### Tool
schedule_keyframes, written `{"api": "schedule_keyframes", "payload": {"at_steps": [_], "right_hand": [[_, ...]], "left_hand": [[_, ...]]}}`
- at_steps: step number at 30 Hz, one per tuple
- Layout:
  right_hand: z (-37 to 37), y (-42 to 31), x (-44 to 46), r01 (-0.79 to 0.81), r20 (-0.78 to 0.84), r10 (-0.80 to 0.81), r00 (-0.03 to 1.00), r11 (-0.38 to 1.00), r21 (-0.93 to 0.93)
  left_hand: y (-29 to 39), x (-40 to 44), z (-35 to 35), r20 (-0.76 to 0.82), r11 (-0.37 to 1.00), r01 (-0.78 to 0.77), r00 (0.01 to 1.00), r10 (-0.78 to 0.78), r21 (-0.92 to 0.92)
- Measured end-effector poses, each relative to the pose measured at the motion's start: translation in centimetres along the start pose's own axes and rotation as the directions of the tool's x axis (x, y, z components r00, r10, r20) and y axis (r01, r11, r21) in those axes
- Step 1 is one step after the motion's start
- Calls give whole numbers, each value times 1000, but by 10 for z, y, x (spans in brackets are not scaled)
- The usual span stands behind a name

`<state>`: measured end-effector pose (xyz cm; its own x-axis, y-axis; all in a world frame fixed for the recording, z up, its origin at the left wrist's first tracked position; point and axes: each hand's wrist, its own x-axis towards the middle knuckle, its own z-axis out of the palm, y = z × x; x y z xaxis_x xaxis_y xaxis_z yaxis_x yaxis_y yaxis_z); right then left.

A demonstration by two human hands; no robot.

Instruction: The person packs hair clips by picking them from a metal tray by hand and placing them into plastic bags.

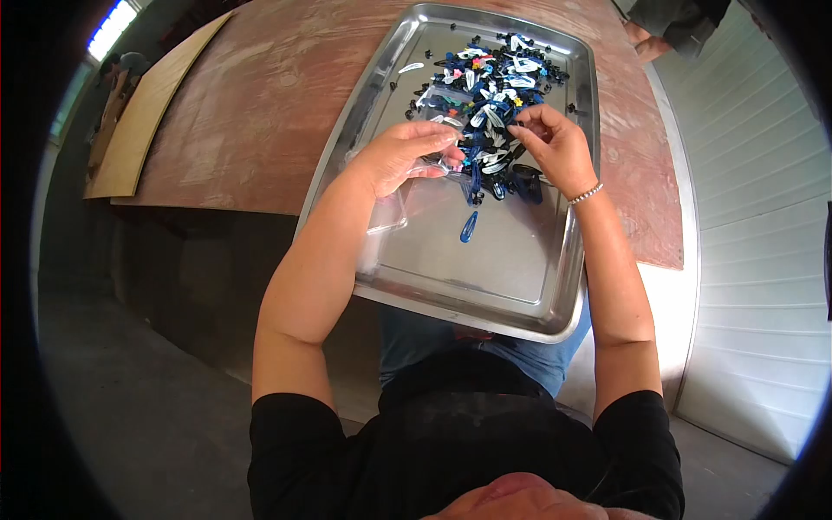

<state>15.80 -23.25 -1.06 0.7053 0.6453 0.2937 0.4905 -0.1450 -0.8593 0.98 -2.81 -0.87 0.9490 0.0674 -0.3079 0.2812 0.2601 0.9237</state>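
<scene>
Steel gleams at centre stage: a metal tray (433, 279), with a heap of hair clips (492, 91) filling its far half, black, white and blue with flecks of pink and yellow! Over the tray's left side, the left hand (392, 161) has its fingers curled on a clear plastic piece (429, 162), thumb stretched toward the heap. Over the tray's right side, the right hand (559, 149) is bent, thumb and forefinger tips nearly meeting at something small and dark; whether they pinch it, I cannot tell! Both hands are apart, clips between them. Below the left wrist, at the tray's left side, sits a clear plastic box (387, 217), and one lone blue clip (468, 227) lies on the tray's bare metal, just nearside of the heap
</scene>
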Motion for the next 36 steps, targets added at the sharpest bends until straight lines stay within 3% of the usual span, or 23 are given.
{"api": "schedule_keyframes", "payload": {"at_steps": [1, 3, 5, 7, 9, 12, 13, 15, 16, 18, 19, 21, 22, 26, 28, 29, 31, 32, 34, 36], "right_hand": [[4, -11, -1, -2, 0, 2, 1000, 1000, 1], [10, -31, -2, 301, -25, -305, 952, 948, -107], [16, -35, -2, 283, 22, -283, 959, 956, -75], [20, -42, -1, 393, 124, -379, 917, 910, -129], [21, -43, -3, 284, 146, -271, 951, 956, -78], [12, -20, 1, 136, -183, -125, 975, 990, 46], [-1, -22, 0, 8, -160, -23, 987, 996, -91], [-13, -5, 2, -29, -11, 27, 1000, 925, -378], [-15, -2, 0, -32, -11, 30, 999, 926, -377], [-19, -2, -6, 17, 160, 73, 984, 867, -498], [-17, 0, -9, 13, 160, 78, 984, 867, -498], [-13, 3, -12, 126, 276, 98, 956, 713, -690], [-13, 6, -8, 66, 306, 197, 931, 734, -675], [-15, 1, -5, -10, 270, 214, 939, 800, -600], [-10, -16, -5, -43, 36, 55, 998, 965, -258], [-7, -25, -5, -43, 37, 54, 998, 965, -257], [-2, -47, -3, 266, 68, -258, 964, 947, -180], [1, -53, -2, 266, 67, -258, 964, 946, -183], [7, -62, 1, 564, 257, -503, 825, 713, -417], [16, -66, 2, 590, 200, -560, 804, 709, -387]], "left_hand": [[1, 0, 2, 27, 999, 13, 1000, -15, 40], [0, 0, 6, 58, 996, 32, 998, -37, 82], [-1, -1, 9, 101, 985, 24, 994, -41, 172], [0, -1, 11, 140, 977, 25, 989, -56, 210], [-2, -1, 11, 170, 973, -12, 985, -28, 231], [-2, 1, 9, 111, 977, 4, 993, -28, 215], [-1, 1, 9, 110, 977, 5, 993, -29, 213], [1, 0, 8, 51, 986, -33, 998, 25, 163], [3, -1, 9, 52, 986, -30, 998, 22, 162], [3, -1, 10, 23, 988, -9, 1000, 5, 156], [1, -1, 10, 25, 988, -5, 1000, 1, 154], [2, 0, 11, 53, 986, -14, 999, 6, 165], [3, 0, 11, 53, 986, -19, 999, 10, 166], [0, 0, 9, 53, 985, -12, 999, 3, 172], [2, -2, 9, 57, 985, -13, 998, 3, 173], [2, -3, 9, 72, 984, 1, 997, -14, 176], [3, -3, 10, 91, 984, 13, 995, -29, 180], [1, -3, 8, 119, 979, 12, 992, -37, 204], [-1, -1, 6, 147, 974, 7, 988, -42, 227], [-1, -2, 6, 199, 975, -19, 980, -27, 222]]}}
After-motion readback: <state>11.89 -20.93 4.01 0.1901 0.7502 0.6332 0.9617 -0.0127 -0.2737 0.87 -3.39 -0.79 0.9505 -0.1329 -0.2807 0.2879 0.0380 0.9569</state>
